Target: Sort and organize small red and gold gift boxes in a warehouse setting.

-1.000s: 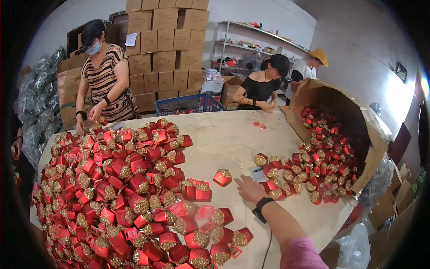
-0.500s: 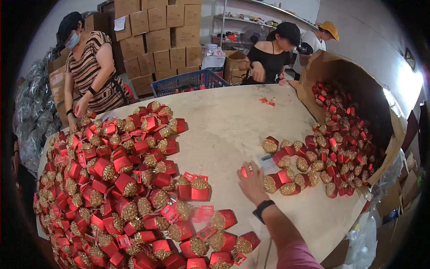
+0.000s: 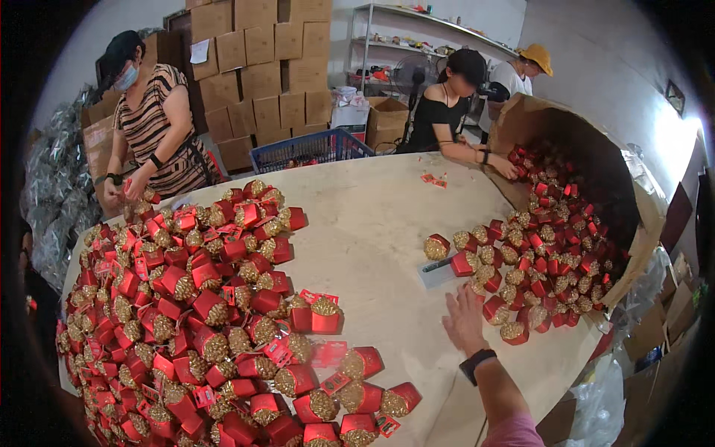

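My right hand (image 3: 465,320), with a dark band on its wrist, lies palm down on the table with its fingers apart. Its fingertips are against the near left side of a heap of small red-and-gold ornaments (image 3: 514,276), each a red pot-like base with a grainy gold top. This heap spills out of a big cardboard box (image 3: 633,276) tipped on its side. Just beyond my fingers is a flat pale rectangular piece (image 3: 436,273), partly under an ornament. A single ornament (image 3: 436,246) stands at the heap's far left. My left hand is out of view.
A large pile of similar ornaments with red tags (image 3: 201,313) covers the table's left side. Two co-workers handle pieces, at the far left and beside the box; a third person stands behind. A blue crate (image 3: 313,145) and stacked cartons (image 3: 261,82) stand beyond the table (image 3: 365,216).
My right hand has moved right, and ornaments near it have shifted closer to the box. The red-and-gold glint under its fingers no longer shows. The co-worker in black now reaches to the box.
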`<action>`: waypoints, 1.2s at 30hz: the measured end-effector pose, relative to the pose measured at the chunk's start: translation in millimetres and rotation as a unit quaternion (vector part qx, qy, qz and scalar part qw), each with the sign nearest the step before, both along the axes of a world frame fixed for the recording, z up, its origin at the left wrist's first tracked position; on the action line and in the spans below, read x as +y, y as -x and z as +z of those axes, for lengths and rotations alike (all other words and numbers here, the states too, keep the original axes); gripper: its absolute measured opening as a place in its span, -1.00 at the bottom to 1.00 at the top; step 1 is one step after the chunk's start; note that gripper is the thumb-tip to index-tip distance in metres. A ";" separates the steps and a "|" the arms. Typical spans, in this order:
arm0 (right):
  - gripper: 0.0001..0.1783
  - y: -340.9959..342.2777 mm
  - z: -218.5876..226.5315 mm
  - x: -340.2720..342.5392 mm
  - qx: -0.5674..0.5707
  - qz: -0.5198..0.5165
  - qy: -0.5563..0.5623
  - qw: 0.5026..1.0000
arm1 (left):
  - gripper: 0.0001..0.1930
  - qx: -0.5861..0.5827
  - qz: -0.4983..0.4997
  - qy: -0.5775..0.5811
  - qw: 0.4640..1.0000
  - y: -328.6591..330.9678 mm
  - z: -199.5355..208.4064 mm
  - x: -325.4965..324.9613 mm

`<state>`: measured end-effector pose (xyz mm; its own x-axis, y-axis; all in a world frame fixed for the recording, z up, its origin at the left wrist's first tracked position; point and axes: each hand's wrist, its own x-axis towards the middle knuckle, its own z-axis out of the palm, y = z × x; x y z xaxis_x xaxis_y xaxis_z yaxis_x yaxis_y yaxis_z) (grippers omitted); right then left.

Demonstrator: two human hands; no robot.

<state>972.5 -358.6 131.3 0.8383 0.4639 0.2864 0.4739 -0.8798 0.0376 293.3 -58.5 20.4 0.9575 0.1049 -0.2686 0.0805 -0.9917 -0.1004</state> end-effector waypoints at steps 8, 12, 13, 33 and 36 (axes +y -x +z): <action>-0.55 121.1 6.2 -2.1 0.129 0.098 -0.065 0.985 | -0.35 0.173 0.080 0.066 0.979 -29.6 30.2 -4.5; -0.57 165.3 -5.2 -16.6 0.132 0.110 -0.124 0.977 | -0.24 0.067 0.078 0.108 0.989 -37.8 37.0 -9.5; -0.57 173.2 -2.8 -17.9 0.136 0.122 -0.119 0.976 | -0.24 0.049 0.094 0.139 0.985 -46.3 48.3 -10.8; -0.68 429.6 29.7 128.8 0.253 0.390 -0.176 0.868 | -0.62 -0.240 0.146 0.332 0.900 26.0 79.9 11.6; -0.68 475.1 23.1 158.0 0.252 0.448 -0.106 0.851 | -0.62 -0.323 0.264 0.292 0.861 98.9 67.6 36.3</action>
<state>497.4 -200.6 154.3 0.2172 0.9642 0.1521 0.8671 -0.1190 -0.4836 194.4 -22.2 88.1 0.7865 0.5997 0.1476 0.3880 -0.6657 0.6375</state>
